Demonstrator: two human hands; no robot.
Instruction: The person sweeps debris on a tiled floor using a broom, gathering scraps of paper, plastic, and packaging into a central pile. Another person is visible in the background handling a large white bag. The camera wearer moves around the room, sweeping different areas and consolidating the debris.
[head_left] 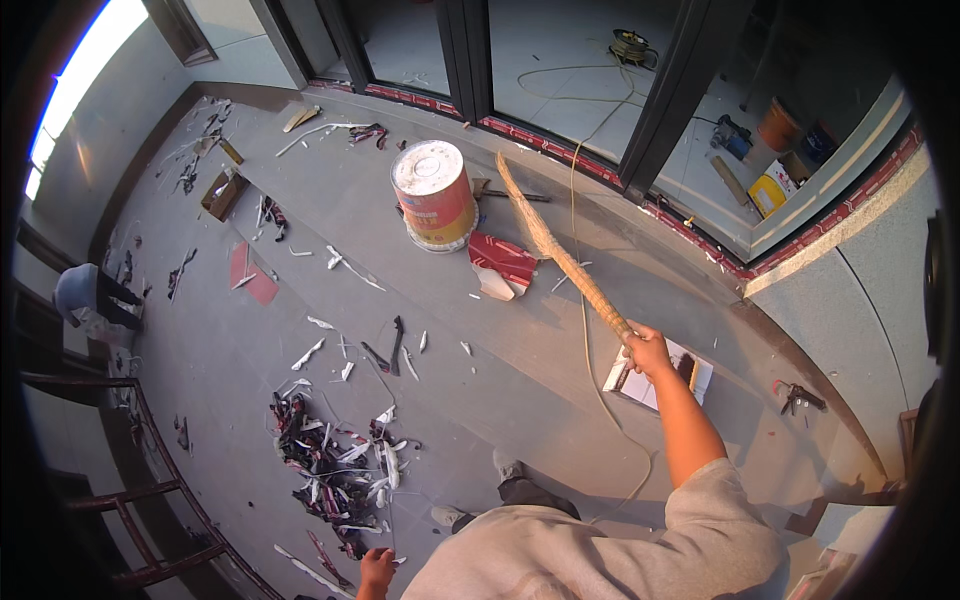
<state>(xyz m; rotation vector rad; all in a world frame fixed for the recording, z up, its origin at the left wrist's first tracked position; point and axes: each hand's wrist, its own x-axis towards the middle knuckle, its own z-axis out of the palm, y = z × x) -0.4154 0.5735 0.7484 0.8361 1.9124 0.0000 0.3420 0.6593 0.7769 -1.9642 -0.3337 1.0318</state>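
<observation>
My right hand [648,350] is closed round the narrow end of a long straw broom [560,257], stretched out in front of me toward the glass doors. Beyond its far end stands a red and yellow bucket [435,197] with a white lid. Beside the bucket lies a torn red piece of cardboard [503,262]. Low at the left, my left hand [377,570] hangs with loosely bent fingers and nothing visible in it. Near that hand is a heap of dark and white scraps [325,470] on the floor.
An open white box [660,378] lies below my right hand. A yellow cord [583,330] runs across the floor from the doorway. To the right lies a caulking gun [797,397]. A metal ladder-like frame [150,490] stands left; another person [92,295] bends farther off.
</observation>
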